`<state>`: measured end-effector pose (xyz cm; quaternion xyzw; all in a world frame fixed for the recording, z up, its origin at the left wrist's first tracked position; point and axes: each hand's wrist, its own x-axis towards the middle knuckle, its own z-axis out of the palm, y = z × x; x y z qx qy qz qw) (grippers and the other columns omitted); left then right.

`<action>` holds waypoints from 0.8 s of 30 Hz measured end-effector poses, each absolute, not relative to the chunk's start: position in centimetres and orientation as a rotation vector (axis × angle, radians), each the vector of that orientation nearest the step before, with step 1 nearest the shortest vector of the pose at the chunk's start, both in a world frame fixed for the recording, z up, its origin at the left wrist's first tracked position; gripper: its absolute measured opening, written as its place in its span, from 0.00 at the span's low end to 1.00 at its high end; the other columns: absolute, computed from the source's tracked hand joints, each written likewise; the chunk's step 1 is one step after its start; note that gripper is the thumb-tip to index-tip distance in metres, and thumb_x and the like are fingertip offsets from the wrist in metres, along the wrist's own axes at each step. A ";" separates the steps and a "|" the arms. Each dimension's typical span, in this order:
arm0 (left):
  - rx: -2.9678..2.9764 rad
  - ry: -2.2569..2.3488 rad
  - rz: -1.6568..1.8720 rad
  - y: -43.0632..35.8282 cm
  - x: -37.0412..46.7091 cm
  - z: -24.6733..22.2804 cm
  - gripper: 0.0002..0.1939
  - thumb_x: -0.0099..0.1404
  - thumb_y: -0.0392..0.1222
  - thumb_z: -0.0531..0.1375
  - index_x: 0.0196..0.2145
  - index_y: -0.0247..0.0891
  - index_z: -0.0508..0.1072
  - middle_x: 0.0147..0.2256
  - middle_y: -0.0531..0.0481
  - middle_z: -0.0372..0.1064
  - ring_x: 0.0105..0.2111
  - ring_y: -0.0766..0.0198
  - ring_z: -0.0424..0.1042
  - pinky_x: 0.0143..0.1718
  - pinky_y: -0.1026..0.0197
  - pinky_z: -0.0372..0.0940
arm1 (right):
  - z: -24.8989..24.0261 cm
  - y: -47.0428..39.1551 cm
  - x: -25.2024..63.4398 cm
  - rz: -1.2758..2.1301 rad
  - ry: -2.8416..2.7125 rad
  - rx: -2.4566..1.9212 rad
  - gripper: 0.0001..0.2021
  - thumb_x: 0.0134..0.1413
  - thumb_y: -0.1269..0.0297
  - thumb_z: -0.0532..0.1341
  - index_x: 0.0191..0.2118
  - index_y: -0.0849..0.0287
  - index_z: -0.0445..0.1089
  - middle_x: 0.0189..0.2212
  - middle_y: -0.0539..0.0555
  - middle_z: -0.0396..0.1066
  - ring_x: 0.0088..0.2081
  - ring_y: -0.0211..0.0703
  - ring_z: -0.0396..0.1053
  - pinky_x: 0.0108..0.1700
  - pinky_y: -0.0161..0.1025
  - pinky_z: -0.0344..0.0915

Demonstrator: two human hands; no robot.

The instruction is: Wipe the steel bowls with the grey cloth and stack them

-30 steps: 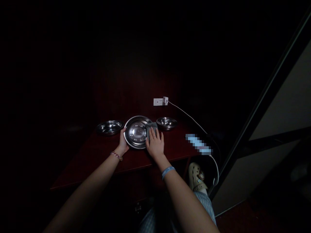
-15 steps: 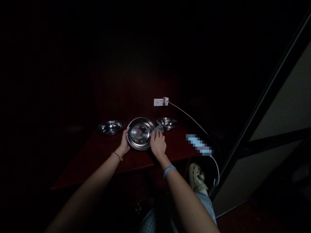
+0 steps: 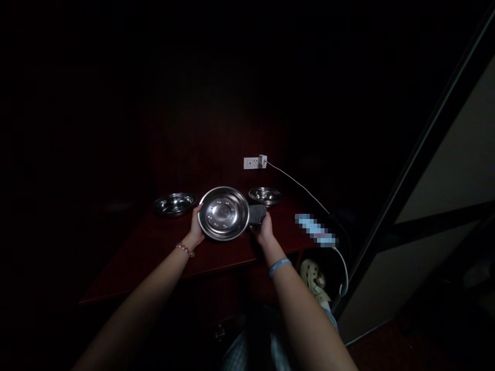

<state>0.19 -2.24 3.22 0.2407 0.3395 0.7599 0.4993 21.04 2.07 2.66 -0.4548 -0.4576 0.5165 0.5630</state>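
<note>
A shiny steel bowl [image 3: 224, 214] is held up over the dark red table [image 3: 154, 252], its inside facing me. My left hand [image 3: 197, 226] grips its left rim. At the bowl's right side, my right hand [image 3: 264, 228] holds a dark grey cloth [image 3: 257, 214] against or just beside the rim; some of its fingers are hidden below the cloth. Another steel bowl [image 3: 175, 204] rests on the table to the left. Behind the cloth, at the right, stand steel bowls [image 3: 265, 196] that look stacked.
On the wall is a white socket [image 3: 251, 163] with a charger [image 3: 263, 160] and cable. A blurred-out light blue object [image 3: 315, 230] lies at the table's right end. Below it is a foot in a beige clog [image 3: 310, 275].
My right hand has moved from the bowl's inner right edge to its outer right side, taking the cloth along. The held bowl has turned to face me slightly more.
</note>
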 end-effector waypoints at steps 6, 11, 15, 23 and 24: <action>0.591 0.807 1.850 -2.2 0.1 3.3 0.15 0.62 0.54 0.60 0.37 0.40 0.79 0.34 0.45 0.82 0.42 0.49 0.81 0.43 0.54 0.76 | 3.6 1.1 21.6 1.409 -0.930 -0.954 0.22 0.69 0.56 0.42 0.38 0.55 0.71 0.30 0.56 0.77 0.36 0.48 0.77 0.34 0.39 0.73; 0.589 0.806 1.850 -2.2 0.1 3.3 0.16 0.61 0.54 0.61 0.37 0.41 0.79 0.35 0.45 0.82 0.43 0.48 0.81 0.44 0.54 0.76 | 3.4 0.9 22.1 1.339 -1.085 -0.961 0.23 0.71 0.57 0.41 0.40 0.56 0.73 0.32 0.57 0.79 0.40 0.48 0.78 0.38 0.41 0.75; 0.574 0.810 1.852 -2.3 0.3 3.5 0.14 0.61 0.54 0.61 0.35 0.41 0.78 0.34 0.45 0.82 0.43 0.47 0.81 0.44 0.52 0.77 | 3.4 0.9 22.4 1.423 -1.095 -0.918 0.23 0.72 0.55 0.44 0.40 0.57 0.74 0.36 0.58 0.80 0.41 0.47 0.79 0.41 0.42 0.76; 0.546 0.808 1.817 -2.6 0.3 3.6 0.13 0.63 0.52 0.60 0.34 0.41 0.78 0.32 0.46 0.81 0.40 0.50 0.81 0.42 0.54 0.76 | 2.6 1.2 20.8 1.338 -1.287 -0.771 0.18 0.69 0.57 0.56 0.53 0.62 0.75 0.46 0.63 0.82 0.48 0.50 0.80 0.55 0.48 0.75; 0.549 0.809 1.821 -2.5 0.3 3.5 0.13 0.62 0.52 0.61 0.34 0.41 0.78 0.31 0.47 0.81 0.39 0.50 0.81 0.42 0.54 0.76 | 2.4 1.4 20.6 1.326 -1.288 -0.762 0.19 0.69 0.57 0.57 0.56 0.62 0.74 0.49 0.63 0.82 0.50 0.49 0.80 0.57 0.47 0.74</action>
